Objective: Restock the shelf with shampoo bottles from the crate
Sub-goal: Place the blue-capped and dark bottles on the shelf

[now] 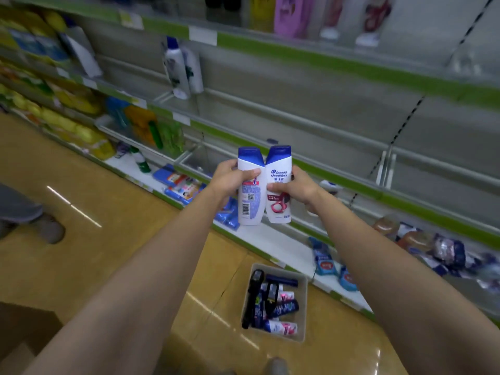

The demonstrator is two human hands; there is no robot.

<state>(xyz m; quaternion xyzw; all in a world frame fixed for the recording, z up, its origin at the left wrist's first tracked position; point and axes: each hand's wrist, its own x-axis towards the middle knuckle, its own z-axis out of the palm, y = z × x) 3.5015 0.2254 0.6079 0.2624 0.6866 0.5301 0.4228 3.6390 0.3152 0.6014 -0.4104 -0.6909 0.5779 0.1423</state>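
My left hand (230, 178) grips a white shampoo bottle with a blue cap (250, 205), its barcode side facing me. My right hand (296, 186) grips a second white bottle with a blue cap (278, 204), its label with a pink swirl facing me. Both bottles are upright, side by side and touching, held in front of the green-edged shelf (338, 177). On the floor below stands the grey crate (303, 307) with several more bottles lying inside. Two white bottles (180, 69) stand on a higher shelf.
Long stretches of the shelf rack (324, 115) are bare. Yellow and green packs (75, 101) fill the shelves at left. Blue packets (181, 185) and bagged goods (438, 250) lie on the bottom shelf. A person's shoe (51, 228) is on the floor at left.
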